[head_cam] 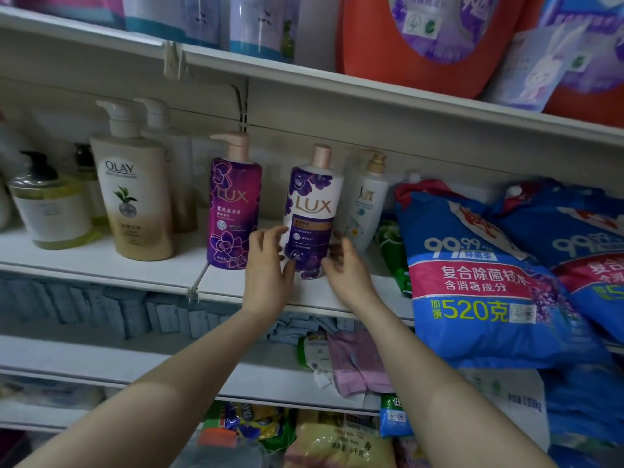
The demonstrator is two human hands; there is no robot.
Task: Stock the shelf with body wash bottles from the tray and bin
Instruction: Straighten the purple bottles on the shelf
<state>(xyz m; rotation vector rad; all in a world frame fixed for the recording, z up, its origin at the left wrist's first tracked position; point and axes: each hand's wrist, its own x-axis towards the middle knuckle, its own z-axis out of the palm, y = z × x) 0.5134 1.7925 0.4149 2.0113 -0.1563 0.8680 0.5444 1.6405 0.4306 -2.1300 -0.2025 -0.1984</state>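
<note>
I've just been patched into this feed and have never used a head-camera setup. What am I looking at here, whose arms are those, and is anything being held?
There is one picture, from a wide-angle camera on a person's head, looking forward and down. No robot: the two bare arms are the wearer's own. They reach to a white shelf. On it stand pump bottles: an Olay bottle, a purple Lux bottle and a white-and-purple Lux bottle, with a white bottle behind it. Blue detergent bags lie to the right. The left hand and right hand sit on either side of the white-and-purple Lux bottle's base, fingers loosely spread. It stands on the shelf; whether the fingers touch it is unclear.
</note>
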